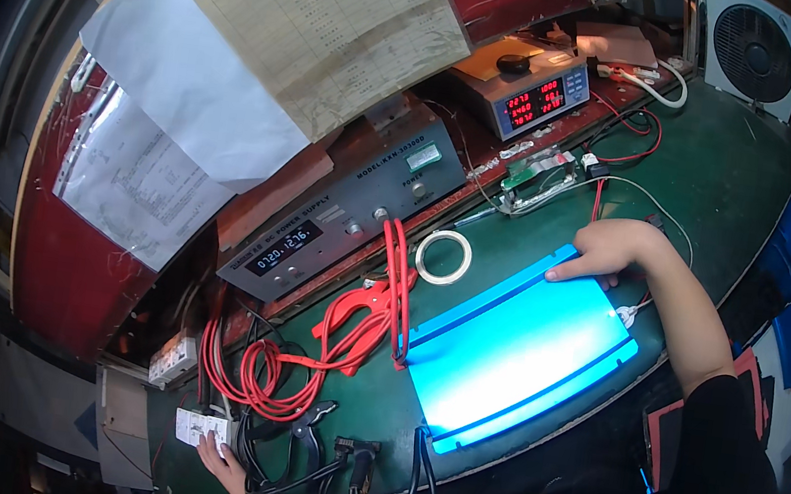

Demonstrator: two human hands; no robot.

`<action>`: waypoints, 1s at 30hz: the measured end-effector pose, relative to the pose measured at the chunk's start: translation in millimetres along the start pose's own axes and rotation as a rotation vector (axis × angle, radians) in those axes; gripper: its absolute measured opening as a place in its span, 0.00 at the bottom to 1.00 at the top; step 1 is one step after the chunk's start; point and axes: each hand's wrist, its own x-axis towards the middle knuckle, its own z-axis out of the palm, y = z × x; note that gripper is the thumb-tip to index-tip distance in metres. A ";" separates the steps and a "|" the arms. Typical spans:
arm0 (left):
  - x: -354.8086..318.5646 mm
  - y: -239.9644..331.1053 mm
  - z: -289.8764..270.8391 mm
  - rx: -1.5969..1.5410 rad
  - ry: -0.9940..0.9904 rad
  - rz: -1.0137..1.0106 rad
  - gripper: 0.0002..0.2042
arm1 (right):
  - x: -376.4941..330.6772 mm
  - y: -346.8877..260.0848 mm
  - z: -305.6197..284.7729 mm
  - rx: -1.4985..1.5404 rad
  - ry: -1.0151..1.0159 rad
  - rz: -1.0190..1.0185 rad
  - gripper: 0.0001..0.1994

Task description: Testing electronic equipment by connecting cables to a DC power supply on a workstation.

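A flat blue metal case (pixel 511 357) with raised side edges lies tilted across the green bench, its top glaring with bright light. My right hand (pixel 615 251) is closed over the case's far right corner, thumb on top and the other fingers curled over the edge. At the lower left, my left hand (pixel 225 464) rests its fingertips on a white socket strip (pixel 200 428); the fingers look stretched out and apart. Black cables (pixel 421 470) run from the case's near left corner. Beside them lie a black plug connector (pixel 358 452) and a black clamp (pixel 312 426).
Coiled red cables (pixel 282 387) with a red clamp (pixel 356 317) lie left of the case. Behind stand a grey power supply (pixel 341 205) and a meter with red digits (pixel 534 105). A tape roll (pixel 443 257), a green circuit board (pixel 537 174) and a fan (pixel 755 55) are farther back.
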 end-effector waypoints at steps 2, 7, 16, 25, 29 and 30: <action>0.3 -0.1 -0.5 0.005 -0.003 0.006 0.20 | 0.8 0.2 -0.4 0.015 -0.007 -0.008 0.43; 1.8 7.1 -0.9 -0.006 -0.009 -0.003 0.20 | 0.2 1.3 0.2 0.011 0.000 -0.005 0.42; 1.0 0.7 -0.1 -0.020 -0.007 0.012 0.20 | -2.2 -2.1 0.8 0.010 0.007 0.006 0.42; 2.4 4.1 -1.2 -0.022 -0.007 0.019 0.20 | 0.2 0.4 0.7 -0.002 0.008 -0.005 0.42; 0.8 4.1 -0.5 -0.016 -0.002 0.006 0.20 | 0.1 -0.6 1.3 -0.007 0.007 -0.004 0.42; 0.2 2.8 -0.1 -0.005 0.002 0.001 0.20 | 0.3 -0.4 1.1 -0.008 0.006 -0.004 0.42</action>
